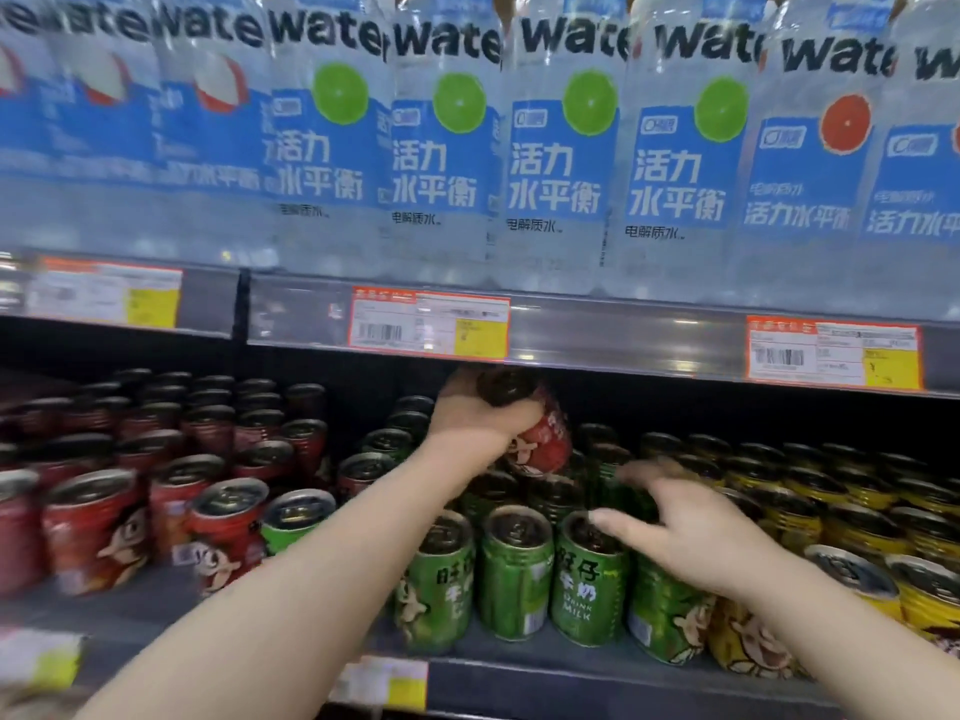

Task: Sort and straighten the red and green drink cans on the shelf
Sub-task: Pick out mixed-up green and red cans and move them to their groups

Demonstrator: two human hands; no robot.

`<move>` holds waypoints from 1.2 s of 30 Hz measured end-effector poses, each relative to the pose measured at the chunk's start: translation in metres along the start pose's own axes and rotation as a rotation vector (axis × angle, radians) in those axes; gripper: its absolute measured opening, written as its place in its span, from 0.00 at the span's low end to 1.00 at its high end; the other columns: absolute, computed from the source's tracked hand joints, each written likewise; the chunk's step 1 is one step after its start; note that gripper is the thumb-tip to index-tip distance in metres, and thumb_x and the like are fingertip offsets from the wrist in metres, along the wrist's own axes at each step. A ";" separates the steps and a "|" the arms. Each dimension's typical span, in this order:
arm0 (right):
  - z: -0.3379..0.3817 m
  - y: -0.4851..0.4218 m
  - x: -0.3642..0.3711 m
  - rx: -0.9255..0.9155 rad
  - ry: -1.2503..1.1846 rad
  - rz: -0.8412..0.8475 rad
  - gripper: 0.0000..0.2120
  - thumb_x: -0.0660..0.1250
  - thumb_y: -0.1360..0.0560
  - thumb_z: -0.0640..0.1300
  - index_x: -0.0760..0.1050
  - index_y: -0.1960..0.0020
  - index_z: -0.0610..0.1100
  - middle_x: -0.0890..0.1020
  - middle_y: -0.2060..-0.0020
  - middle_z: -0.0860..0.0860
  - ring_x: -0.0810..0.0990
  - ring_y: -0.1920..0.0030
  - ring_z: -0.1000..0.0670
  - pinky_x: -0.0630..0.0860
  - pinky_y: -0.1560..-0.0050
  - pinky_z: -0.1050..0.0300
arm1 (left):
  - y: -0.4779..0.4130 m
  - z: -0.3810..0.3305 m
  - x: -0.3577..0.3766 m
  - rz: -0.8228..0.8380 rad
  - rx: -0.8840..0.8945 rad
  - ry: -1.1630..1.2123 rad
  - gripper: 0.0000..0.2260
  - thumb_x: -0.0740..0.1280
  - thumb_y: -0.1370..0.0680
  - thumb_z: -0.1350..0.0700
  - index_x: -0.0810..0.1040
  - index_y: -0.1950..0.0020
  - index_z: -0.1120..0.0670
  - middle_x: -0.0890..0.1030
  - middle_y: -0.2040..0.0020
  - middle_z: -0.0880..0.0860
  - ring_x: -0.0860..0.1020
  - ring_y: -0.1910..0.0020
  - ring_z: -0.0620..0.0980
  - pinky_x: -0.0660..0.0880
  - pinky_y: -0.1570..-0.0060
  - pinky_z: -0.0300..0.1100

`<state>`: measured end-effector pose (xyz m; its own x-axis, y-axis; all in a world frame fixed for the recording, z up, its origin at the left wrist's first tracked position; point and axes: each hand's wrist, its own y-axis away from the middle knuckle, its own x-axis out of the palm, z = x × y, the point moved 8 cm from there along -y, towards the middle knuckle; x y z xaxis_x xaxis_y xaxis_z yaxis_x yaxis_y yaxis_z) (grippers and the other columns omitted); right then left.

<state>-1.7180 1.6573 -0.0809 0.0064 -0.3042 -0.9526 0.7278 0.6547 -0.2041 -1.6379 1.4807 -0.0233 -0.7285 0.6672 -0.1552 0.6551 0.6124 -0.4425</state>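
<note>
Lifting stray red can [540, 433] out of green cans [514, 574], left hand [478, 413] clamped around it; right hand [691, 532] spread open, steadying tops

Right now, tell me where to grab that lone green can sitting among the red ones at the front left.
Take the lone green can by its upper body just under the rim, coming from the front and above. It tilts forward with its lid facing out, red cans press against its left side, and the left forearm crosses its right, so the front face looks like the only open approach.
</note>
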 end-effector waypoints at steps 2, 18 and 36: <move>0.040 -0.011 0.005 -0.116 -0.009 -0.043 0.32 0.56 0.30 0.69 0.66 0.32 0.53 0.70 0.33 0.52 0.69 0.34 0.50 0.67 0.34 0.56 | -0.003 0.004 -0.034 -0.056 -0.016 -0.001 0.19 0.73 0.32 0.58 0.77 0.42 0.56 0.80 0.43 0.53 0.77 0.42 0.50 0.71 0.41 0.40; 0.249 -0.065 0.101 -0.427 -0.068 0.131 0.29 0.54 0.30 0.70 0.66 0.35 0.57 0.72 0.36 0.56 0.70 0.35 0.52 0.67 0.35 0.52 | -0.009 0.069 -0.327 -0.446 -0.062 -0.319 0.18 0.74 0.33 0.56 0.74 0.46 0.55 0.77 0.56 0.50 0.75 0.56 0.48 0.67 0.57 0.38; 0.254 -0.056 0.103 -0.388 -0.037 0.214 0.25 0.54 0.25 0.64 0.60 0.31 0.57 0.73 0.36 0.54 0.71 0.38 0.52 0.68 0.37 0.53 | -0.093 0.149 -0.292 -0.123 -0.211 -0.520 0.29 0.73 0.34 0.45 0.73 0.37 0.56 0.79 0.41 0.58 0.76 0.42 0.58 0.71 0.46 0.44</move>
<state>-1.5840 1.4140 -0.1107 0.1585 -0.1533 -0.9754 0.3959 0.9149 -0.0794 -1.5158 1.1659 -0.0680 -0.7697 0.3223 -0.5511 0.5463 0.7792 -0.3073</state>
